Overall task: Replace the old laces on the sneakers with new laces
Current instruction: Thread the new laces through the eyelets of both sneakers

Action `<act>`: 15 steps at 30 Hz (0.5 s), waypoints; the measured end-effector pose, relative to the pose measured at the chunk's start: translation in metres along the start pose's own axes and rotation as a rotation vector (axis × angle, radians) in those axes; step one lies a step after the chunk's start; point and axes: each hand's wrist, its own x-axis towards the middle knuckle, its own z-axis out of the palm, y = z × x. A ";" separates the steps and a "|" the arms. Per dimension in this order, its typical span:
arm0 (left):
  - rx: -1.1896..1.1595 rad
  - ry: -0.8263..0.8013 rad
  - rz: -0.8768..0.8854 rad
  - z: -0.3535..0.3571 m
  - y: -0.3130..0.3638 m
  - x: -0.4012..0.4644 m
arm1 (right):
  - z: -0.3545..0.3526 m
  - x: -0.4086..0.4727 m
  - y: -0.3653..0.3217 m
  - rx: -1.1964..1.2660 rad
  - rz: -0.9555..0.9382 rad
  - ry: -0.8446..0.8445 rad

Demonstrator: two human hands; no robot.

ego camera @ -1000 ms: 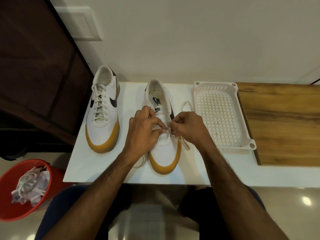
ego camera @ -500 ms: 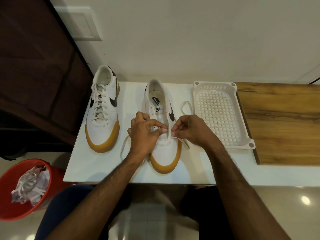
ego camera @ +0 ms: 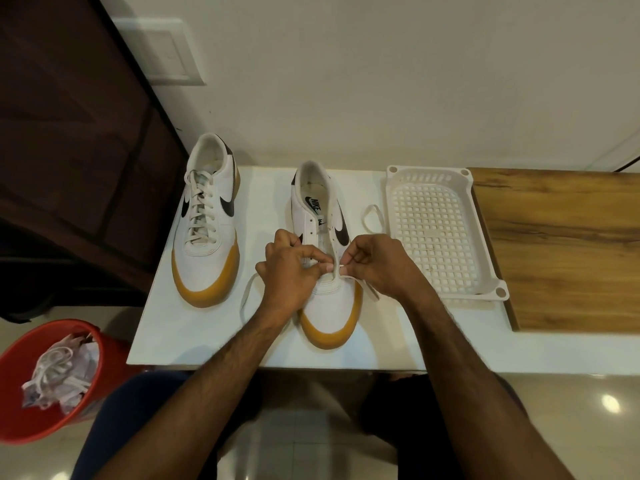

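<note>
Both hands shifted nearer, grips pinching lace on NIKE-labelled sneaker.

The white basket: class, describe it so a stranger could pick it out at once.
On the white table against the wall, look to the right of the two sneakers. The white basket is a shallow plastic rectangle with a grid of square holes, set beside the wooden board; unlike its neighbours, it is perforated.
</note>
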 end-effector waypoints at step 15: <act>0.185 -0.080 0.407 -0.023 -0.013 0.008 | -0.025 -0.006 -0.010 0.830 0.001 0.206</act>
